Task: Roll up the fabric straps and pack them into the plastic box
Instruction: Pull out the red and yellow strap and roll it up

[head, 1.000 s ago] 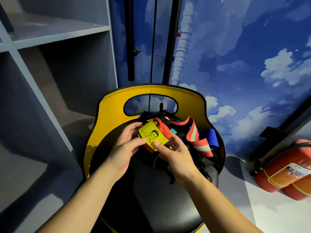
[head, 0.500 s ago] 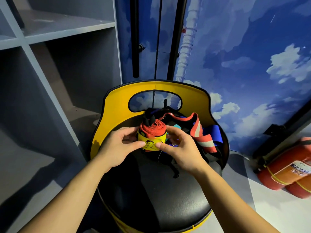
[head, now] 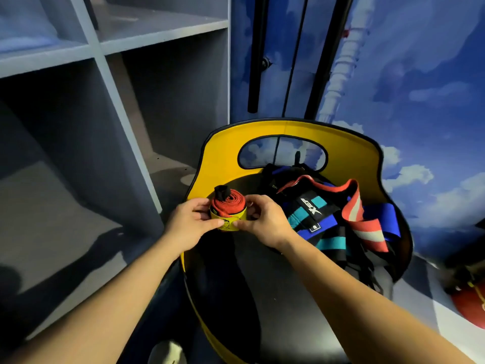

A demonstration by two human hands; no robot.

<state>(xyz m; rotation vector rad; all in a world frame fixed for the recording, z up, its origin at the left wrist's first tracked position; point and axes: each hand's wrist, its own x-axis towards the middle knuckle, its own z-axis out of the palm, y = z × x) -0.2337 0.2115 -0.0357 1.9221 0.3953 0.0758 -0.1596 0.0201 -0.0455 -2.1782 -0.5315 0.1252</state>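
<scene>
Rolled strap (head: 227,206), red with a yellow printed outer wrap and a black tab poking up from its core, sits upright between both hands above the left edge of the black seat (head: 275,298). Left hand (head: 190,223) grips the roll from its left side, thumb pressed to the yellow band and fingers curled round the far side. Right hand (head: 263,222) pinches it from the right, thumb on the yellow band close to the other thumb, fingers wrapped behind. To the right, on the far part of the seat, lies a loose pile of straps (head: 336,222): teal and black, blue, and a red and white striped one draped over the top. They rest against the yellow backrest (head: 225,151), which has an oval cut-out. A grey shelf unit (head: 105,74) stands at the left, and a sky-painted wall (head: 420,74) rises beyond the chair. Part of a red fire extinguisher (head: 469,303) shows at the right edge.
</scene>
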